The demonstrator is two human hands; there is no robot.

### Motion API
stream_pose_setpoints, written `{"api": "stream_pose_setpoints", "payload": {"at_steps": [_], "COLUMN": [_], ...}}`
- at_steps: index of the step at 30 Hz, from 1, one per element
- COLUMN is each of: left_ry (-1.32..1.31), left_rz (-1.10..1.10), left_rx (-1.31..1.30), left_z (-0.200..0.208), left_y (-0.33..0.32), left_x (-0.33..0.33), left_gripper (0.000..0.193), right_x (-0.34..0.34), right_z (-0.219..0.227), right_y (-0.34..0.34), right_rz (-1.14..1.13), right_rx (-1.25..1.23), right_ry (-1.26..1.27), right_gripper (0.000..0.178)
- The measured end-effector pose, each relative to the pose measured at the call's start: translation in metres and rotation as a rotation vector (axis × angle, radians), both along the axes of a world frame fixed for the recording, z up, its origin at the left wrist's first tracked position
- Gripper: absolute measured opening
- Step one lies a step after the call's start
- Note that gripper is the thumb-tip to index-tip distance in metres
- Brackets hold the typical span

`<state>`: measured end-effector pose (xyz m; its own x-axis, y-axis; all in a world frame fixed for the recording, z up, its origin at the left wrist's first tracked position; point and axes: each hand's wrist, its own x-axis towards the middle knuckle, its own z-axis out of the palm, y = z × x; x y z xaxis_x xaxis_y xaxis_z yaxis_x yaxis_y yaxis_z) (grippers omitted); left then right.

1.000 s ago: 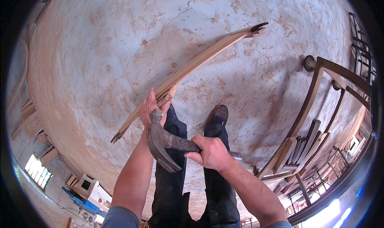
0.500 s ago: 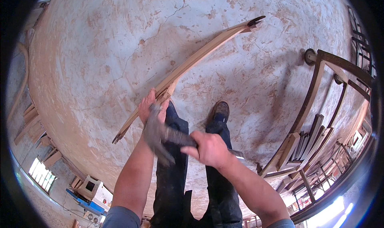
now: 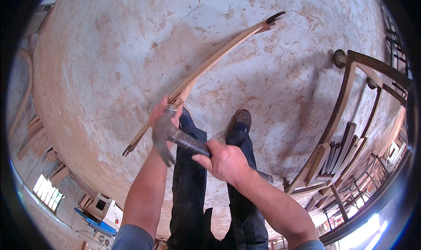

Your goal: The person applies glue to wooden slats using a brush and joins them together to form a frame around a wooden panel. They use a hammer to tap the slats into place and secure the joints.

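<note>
A long, slender wooden frame [image 3: 221, 54] slants from lower left to upper right, with a dark tip at its far end and a shorter wooden strip branching off near my hand. Around its near part my left hand [image 3: 156, 111] is closed, its fingers partly hidden by the hammer. My right hand [image 3: 228, 162] grips the dark handle of a claw hammer [image 3: 164, 130]. The hammer's head hangs over my left hand and wrist, so I cannot tell from here whether it touches the wood.
At the right stands a wheeled wooden cart [image 3: 341, 105] carrying several thin bars [image 3: 335, 155]. My shoes [image 3: 242, 117] are on the stained concrete floor [image 3: 131, 44], just right of the wood. A white and blue machine [image 3: 101, 209] and stacked timber [image 3: 39, 133] sit at the left.
The hammer head has shifted slightly left and looks less blurred. The wooden frame has tilted a little, its far tip moving up and left. My left hand keeps its hold.
</note>
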<state>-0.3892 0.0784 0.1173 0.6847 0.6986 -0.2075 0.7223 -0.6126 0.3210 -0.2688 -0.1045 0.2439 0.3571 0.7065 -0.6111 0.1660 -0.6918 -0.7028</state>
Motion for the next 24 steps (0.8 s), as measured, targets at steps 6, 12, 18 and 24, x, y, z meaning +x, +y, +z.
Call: {"api": "stream_pose_setpoints", "payload": {"at_steps": [6,12,18,24], "left_ry": [0.151,0.033,0.115,0.112], "left_rz": [-0.020,-0.006,-0.063,-0.008], "left_rx": [-0.007,0.005,0.064,0.045], "left_z": [0.004,-0.009,-0.007,-0.010], "left_y": [-0.003,-0.004,-0.001,0.001], "left_x": [0.014,-0.003,0.001,-0.003], "left_gripper": [0.061,0.061,0.063,0.061], "right_x": [0.012,0.009,0.012,0.011], "right_z": [-0.004,0.007,-0.010,0.007], "right_y": [-0.006,0.005,-0.017,0.007], "right_rz": [0.078,0.060,0.089,0.092], "right_rx": [0.127,-0.057,0.383,-0.008], "right_ry": [0.049,0.050,0.012,0.036], "right_gripper": [0.053,0.051,0.052,0.053]}}
